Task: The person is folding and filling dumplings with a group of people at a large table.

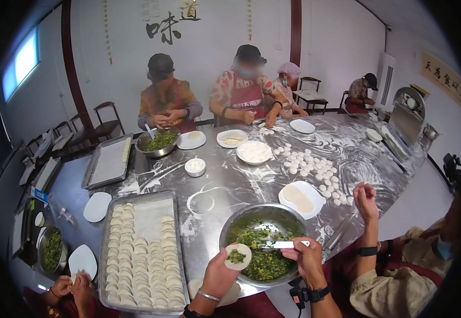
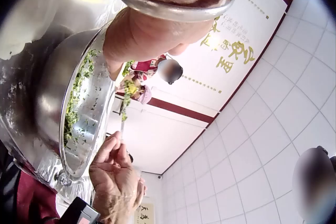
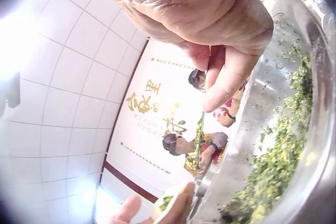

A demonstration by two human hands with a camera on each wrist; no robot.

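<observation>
My left hand (image 1: 217, 274) holds a round dumpling wrapper (image 1: 246, 258) at the near left rim of a steel mixing bowl (image 1: 231, 218). A small heap of green filling (image 1: 235, 256) sits on the wrapper. Between thumb and fingers, my right hand (image 1: 309, 261) pinches the white handle of a spatula (image 1: 291, 244) over the bowl. Its blade points left, and the right wrist view shows green filling (image 3: 198, 142) stuck along it. Chopped green and yellow filling (image 1: 267, 265) lies inside the bowl.
Left of the bowl stands a tray (image 1: 103, 249) with rows of folded dumplings (image 1: 156, 270). A plate (image 1: 315, 204) with flat wrappers lies behind the bowl, near many dough pieces (image 1: 310, 164). Another person's raised hand (image 1: 366, 201) is at right; other people work around the floured table.
</observation>
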